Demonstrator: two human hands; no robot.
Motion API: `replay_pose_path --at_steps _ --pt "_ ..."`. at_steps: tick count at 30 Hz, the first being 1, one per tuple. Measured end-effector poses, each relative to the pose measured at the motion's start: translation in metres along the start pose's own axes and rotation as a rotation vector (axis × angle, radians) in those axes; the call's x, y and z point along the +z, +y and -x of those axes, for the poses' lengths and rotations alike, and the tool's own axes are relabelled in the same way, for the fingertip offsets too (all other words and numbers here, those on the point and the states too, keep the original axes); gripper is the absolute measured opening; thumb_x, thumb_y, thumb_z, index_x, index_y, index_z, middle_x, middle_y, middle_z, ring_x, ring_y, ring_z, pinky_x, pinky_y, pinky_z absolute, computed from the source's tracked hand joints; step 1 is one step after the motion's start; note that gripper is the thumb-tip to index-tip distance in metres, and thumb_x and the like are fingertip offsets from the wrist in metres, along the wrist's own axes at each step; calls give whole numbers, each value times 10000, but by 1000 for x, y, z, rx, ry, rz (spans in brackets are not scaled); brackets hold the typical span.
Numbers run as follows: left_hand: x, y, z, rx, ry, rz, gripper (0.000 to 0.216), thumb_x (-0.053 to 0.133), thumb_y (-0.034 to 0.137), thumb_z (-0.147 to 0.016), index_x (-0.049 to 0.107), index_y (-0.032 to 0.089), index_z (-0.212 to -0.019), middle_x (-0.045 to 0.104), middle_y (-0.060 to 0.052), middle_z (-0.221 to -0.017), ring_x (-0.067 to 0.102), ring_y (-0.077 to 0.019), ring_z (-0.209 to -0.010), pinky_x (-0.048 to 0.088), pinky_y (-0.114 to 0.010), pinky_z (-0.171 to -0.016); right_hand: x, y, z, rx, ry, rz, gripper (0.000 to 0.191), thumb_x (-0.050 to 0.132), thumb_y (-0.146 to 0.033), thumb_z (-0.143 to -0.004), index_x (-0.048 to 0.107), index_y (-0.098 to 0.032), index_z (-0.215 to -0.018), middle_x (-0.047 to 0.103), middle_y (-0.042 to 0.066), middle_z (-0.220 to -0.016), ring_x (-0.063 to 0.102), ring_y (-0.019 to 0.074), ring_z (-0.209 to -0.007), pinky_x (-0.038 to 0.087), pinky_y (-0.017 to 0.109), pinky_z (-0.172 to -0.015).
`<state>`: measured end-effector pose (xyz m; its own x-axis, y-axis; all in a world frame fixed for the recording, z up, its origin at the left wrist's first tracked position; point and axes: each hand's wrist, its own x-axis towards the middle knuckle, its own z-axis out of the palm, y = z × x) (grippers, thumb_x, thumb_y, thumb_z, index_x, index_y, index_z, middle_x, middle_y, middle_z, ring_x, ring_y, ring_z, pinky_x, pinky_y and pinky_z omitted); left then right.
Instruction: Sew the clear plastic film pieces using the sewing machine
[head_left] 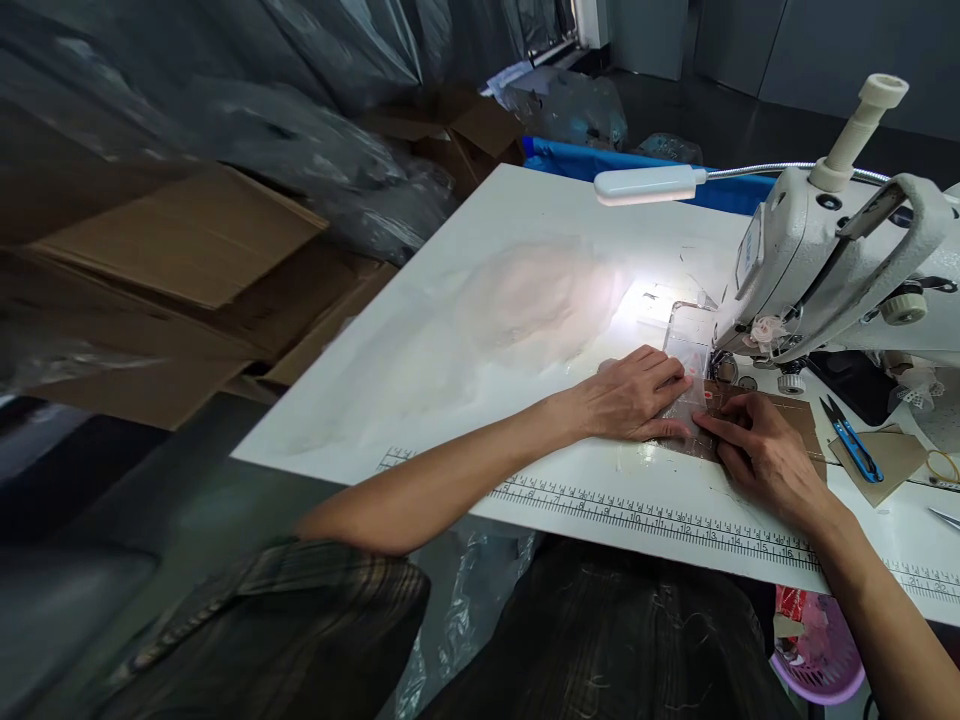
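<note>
My left hand [637, 395] lies on a clear plastic piece [687, 352] left of the sewing machine's needle area, its fingers bent a little and its thumb stretched toward the right. Under and beside the plastic is a flat brown piece of material [802, 415], which reaches under the presser foot [716, 368]. My right hand [769, 445] rests on that brown piece, index finger extended to the plastic's edge and the fingers apart. Small orange-red marks show on the plastic near the fingertips. The white sewing machine [810, 260] stands just beyond my right hand; the needle tip is hidden.
A lamp [649, 185] lights the white table [420, 350], with a printed ruler [637, 515] along its front edge. Blue thread snips [855, 445] lie on a brown scrap [900, 458] at right. Cardboard boxes [187, 240] stand left; a pink basket [825, 675] is below.
</note>
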<state>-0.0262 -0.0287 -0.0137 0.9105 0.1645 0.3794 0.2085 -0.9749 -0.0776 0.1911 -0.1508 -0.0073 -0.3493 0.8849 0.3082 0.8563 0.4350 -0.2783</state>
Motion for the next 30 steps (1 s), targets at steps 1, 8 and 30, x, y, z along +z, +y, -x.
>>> replay_pose_path --at_steps 1,8,30 --pt "-1 0 0 1 0 -5 664 253 638 -1004 586 90 -1174 653 -139 -1014 558 -220 -841 450 -359 -787 0 0 0 -1 3 0 356 479 -201 -938 728 -269 -1185 596 118 -1035 600 228 -917 564 353 -698" --pt "-7 -6 -8 78 -30 1 629 235 574 -1035 618 88 -1150 640 -155 -1273 587 -225 -903 385 -360 -784 1 0 -1 -26 27 -20 357 479 -183 -931 732 -242 -1175 594 127 -1028 585 232 -921 562 369 -722" --pt "2 -19 -24 -63 -108 138 428 322 395 -1043 598 135 -1241 629 -135 -1305 554 -271 -1013 346 -399 -808 6 1 -7 163 14 -65 385 449 -234 -939 705 -272 -1224 573 88 -968 600 193 -808 572 360 -712"
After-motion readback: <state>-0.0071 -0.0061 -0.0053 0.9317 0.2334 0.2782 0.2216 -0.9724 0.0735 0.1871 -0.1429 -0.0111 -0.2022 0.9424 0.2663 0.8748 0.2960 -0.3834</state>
